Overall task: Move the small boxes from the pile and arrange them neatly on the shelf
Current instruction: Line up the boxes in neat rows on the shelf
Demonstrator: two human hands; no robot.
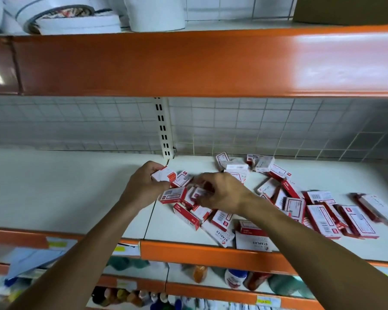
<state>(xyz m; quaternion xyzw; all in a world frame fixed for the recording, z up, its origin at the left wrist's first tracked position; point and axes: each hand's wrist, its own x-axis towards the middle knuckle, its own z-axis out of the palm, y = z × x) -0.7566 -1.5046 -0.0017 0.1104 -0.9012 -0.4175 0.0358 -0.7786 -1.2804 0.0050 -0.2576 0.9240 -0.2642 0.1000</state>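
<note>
Dozens of small red-and-white staple boxes lay in the pile [278, 198], sprawled from mid-shelf towards the right end of the shelf [65, 193], whose left half stood bare, seemingly room for a tidy row. The left hand [143, 186] gripped one box [164, 174] near the back edge, by the seam, apparently ready to set down. The right hand [220, 191] curled over another box [198, 194] at the pile's left fringe, evidently gathering the next.

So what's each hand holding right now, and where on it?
The left hand grips one small box by its near end. The right hand pinches another box in the pile; exact grip point unclear.
</note>
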